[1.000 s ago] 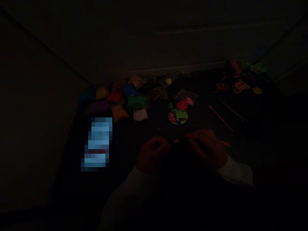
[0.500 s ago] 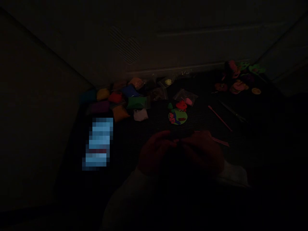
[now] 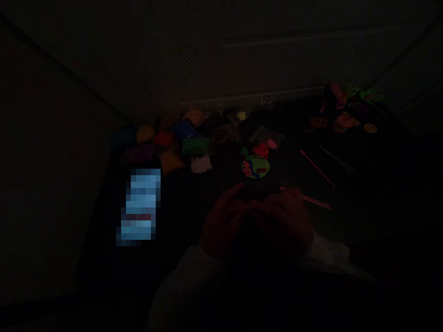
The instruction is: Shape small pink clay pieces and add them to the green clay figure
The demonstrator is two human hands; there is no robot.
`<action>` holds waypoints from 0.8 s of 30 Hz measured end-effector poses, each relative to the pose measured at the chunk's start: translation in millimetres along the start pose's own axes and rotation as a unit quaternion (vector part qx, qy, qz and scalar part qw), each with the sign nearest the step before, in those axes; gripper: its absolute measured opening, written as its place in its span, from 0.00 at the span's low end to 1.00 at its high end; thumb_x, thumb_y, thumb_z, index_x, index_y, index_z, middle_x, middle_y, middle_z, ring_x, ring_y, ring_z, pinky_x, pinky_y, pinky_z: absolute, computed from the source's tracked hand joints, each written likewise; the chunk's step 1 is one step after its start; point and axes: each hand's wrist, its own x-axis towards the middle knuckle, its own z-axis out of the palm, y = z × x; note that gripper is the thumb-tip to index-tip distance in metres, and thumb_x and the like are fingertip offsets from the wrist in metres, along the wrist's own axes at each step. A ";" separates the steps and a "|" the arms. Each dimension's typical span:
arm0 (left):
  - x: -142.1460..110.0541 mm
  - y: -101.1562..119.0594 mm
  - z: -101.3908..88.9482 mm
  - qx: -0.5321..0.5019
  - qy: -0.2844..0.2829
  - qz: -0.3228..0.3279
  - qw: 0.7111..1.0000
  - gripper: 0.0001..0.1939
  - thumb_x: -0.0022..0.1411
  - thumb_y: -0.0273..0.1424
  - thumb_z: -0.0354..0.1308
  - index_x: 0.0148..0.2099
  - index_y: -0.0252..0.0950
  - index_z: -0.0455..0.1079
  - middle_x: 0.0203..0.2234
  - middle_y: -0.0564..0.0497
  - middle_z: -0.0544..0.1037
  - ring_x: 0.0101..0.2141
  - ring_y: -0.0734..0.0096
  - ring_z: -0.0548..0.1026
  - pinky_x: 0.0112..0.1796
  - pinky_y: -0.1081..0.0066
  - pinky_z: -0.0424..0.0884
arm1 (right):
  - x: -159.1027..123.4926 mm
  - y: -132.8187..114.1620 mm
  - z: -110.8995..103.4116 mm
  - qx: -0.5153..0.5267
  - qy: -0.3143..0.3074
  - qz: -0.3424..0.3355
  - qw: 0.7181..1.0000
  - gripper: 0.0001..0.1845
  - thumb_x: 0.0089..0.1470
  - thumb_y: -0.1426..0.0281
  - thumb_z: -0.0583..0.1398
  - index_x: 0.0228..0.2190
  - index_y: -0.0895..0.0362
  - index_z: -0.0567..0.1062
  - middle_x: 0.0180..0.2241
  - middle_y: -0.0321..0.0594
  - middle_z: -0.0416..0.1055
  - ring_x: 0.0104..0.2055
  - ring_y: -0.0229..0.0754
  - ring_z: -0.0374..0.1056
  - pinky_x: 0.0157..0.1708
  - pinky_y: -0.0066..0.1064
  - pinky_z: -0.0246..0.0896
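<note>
In very dim light, my left hand [image 3: 224, 223] and my right hand [image 3: 284, 221] meet at their fingertips above the dark table. Both are closed in a pinch; whatever is between the fingers is too dark to make out. Just beyond them lies a round green clay piece [image 3: 260, 165] with pink, blue and dark red bits on it. A red clay shape [image 3: 260, 150] and a small green lump [image 3: 244, 151] sit at its far edge. Partly behind my right hand is a flat pink modelling tool [image 3: 316, 201].
Bags of coloured clay, among them a green one [image 3: 195, 146] and a white one [image 3: 201, 164], cluster at the back left. A blurred bright screen [image 3: 141, 205] lies left. Scissors [image 3: 335, 157] and a thin pink stick [image 3: 317, 168] lie right, before clay figures [image 3: 345, 121].
My right hand has shifted slightly left, closer to my left hand, and the fingertips now touch. More of the pink tool shows. The view has tilted a little.
</note>
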 end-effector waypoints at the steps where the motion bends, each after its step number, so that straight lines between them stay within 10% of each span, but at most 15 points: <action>1: -0.4 -0.6 0.0 0.000 -0.002 0.002 1.000 0.22 0.51 0.31 0.53 0.49 0.38 0.59 0.28 0.54 0.75 0.34 0.74 0.71 0.39 0.75 0.65 | 0.5 -0.5 -0.2 0.004 0.003 0.000 1.000 0.07 0.44 0.70 0.58 0.30 0.54 0.72 0.26 0.34 0.69 0.29 0.36 0.61 0.34 0.36 0.50; 7: -3.3 -4.2 -6.2 -0.001 0.046 0.000 0.999 0.20 0.54 0.33 0.49 0.50 0.38 0.56 0.31 0.53 0.75 0.36 0.74 0.71 0.41 0.73 0.63 | 1.3 1.2 -7.7 0.014 -0.010 0.042 0.999 0.04 0.44 0.70 0.57 0.25 0.57 0.70 0.26 0.38 0.69 0.30 0.38 0.62 0.35 0.36 0.52; 11: -0.4 -12.5 -18.8 0.182 0.111 0.075 0.974 0.13 0.53 0.33 0.50 0.43 0.38 0.65 0.35 0.51 0.73 0.38 0.70 0.68 0.40 0.71 0.63 | -4.3 19.3 -16.4 -0.014 -0.040 0.042 0.998 0.05 0.45 0.69 0.56 0.27 0.58 0.69 0.28 0.39 0.69 0.34 0.39 0.62 0.35 0.35 0.52; 15: 4.2 -23.7 -28.4 0.330 0.103 0.198 0.917 0.12 0.51 0.30 0.51 0.40 0.38 0.67 0.36 0.50 0.72 0.39 0.67 0.66 0.42 0.66 0.60 | -10.0 39.6 -18.9 -0.100 -0.118 0.025 0.988 0.07 0.46 0.68 0.55 0.29 0.56 0.70 0.31 0.38 0.69 0.34 0.38 0.63 0.36 0.35 0.48; 24: 4.9 -25.7 -29.4 0.371 0.101 0.215 0.898 0.11 0.52 0.29 0.51 0.40 0.37 0.66 0.35 0.49 0.71 0.38 0.68 0.66 0.41 0.69 0.60 | -19.8 43.8 -19.1 -0.150 -0.153 -0.028 0.976 0.10 0.48 0.70 0.54 0.36 0.54 0.70 0.32 0.38 0.69 0.39 0.40 0.62 0.36 0.35 0.46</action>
